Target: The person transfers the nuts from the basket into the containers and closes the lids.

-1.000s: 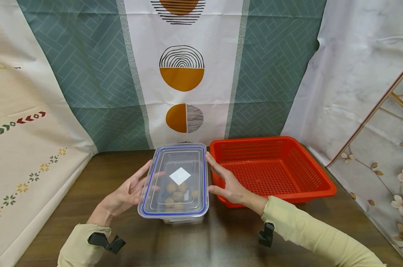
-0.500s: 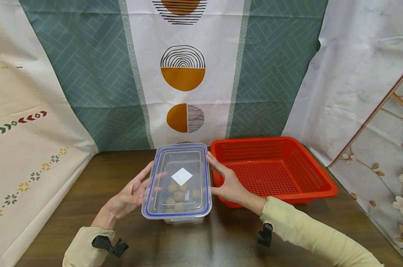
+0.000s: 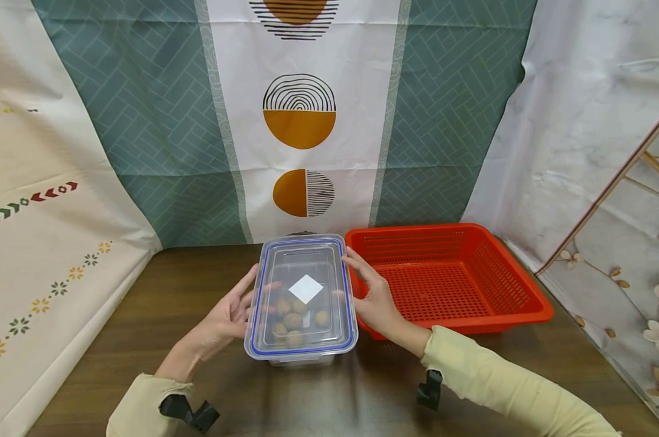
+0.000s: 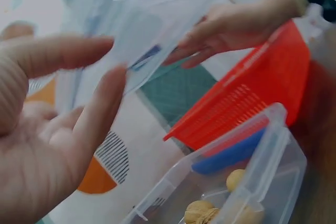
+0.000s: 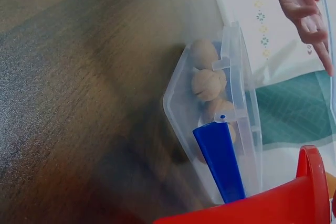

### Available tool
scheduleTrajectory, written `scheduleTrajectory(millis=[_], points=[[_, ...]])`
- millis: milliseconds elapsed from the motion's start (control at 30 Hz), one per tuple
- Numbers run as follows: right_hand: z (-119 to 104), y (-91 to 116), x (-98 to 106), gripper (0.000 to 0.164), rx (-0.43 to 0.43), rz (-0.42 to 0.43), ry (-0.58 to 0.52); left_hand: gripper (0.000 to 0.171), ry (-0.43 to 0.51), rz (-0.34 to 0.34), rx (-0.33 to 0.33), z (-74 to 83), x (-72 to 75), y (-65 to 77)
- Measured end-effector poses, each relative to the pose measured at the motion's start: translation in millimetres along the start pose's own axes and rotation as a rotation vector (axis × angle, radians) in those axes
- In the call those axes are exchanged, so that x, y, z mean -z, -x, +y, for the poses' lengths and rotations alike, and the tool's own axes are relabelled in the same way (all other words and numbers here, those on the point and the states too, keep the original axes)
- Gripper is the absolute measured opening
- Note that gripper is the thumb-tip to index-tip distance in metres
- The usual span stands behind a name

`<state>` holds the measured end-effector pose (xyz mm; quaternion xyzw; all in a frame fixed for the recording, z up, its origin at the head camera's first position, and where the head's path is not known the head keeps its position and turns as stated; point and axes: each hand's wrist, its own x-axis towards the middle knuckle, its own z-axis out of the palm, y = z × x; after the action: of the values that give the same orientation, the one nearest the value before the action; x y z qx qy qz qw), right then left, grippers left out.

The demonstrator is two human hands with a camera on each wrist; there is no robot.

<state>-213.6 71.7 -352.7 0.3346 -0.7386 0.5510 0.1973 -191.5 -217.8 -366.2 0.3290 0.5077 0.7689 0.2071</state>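
Both hands hold a clear plastic lid point(image 3: 275, 255) with a blue seal and a white diamond label. My left hand point(image 3: 220, 325) grips its left edge, some fingers showing through the plastic. At the right edge, the fingers and thumb of my right hand point(image 3: 378, 306) hold it. The left wrist view shows the lid point(image 4: 157, 19) raised above its clear container point(image 4: 281, 145), with a gap between them. Inside the container lie several walnuts point(image 5: 207, 85). A flat blue piece point(image 5: 220, 161) shows at one end. In the head view the lid covers most of the container.
A red slotted plastic basket point(image 3: 460, 318) stands just right of the lid, close behind the right hand. The dark wooden table point(image 3: 198, 261) runs back to a patterned cloth backdrop point(image 3: 171, 121). Hanging cloths flank both sides.
Both hands have shifted the lid slightly to the right, and its tilt has altered a little. The walnuts show more clearly through it. The basket has stayed put.
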Motion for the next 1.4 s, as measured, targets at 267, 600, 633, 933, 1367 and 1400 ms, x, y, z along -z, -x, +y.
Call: scheduleTrajectory(millis=[267, 600, 633, 933, 1367, 1400], points=[[1.7, -0.1, -1.5, 0.052, 0.014, 0.018, -0.029, 0.101, -0.507, 0.401, -0.132, -9.7, -21.9, -13.8], [-5.0, 1.9, -9.7, 0.045, 0.072, 0.036, -0.095, 0.055, -0.975, 0.892, -0.433, -9.5, -46.4, -21.9], [-5.7, 2.4, -10.4, 0.044, 0.085, 0.038, -0.101, 0.052, -1.016, 0.912, -0.479, -7.7, -50.3, -22.2], [-8.2, 4.9, -11.7, 0.039, 0.178, 0.053, -0.129, 0.045, -1.24, 0.884, -0.85, -7.6, -41.8, -26.7], [-7.2, -0.6, -17.6, 0.026, 0.149, 0.143, -0.108, 0.037, -1.22, 0.863, -0.921, -21.9, -24.1, -29.2], [-5.6, -0.7, -18.6, 0.025, 0.137, 0.144, -0.126, 0.03, -1.215, 0.867, -0.907, -22.6, -24.3, -29.1]])
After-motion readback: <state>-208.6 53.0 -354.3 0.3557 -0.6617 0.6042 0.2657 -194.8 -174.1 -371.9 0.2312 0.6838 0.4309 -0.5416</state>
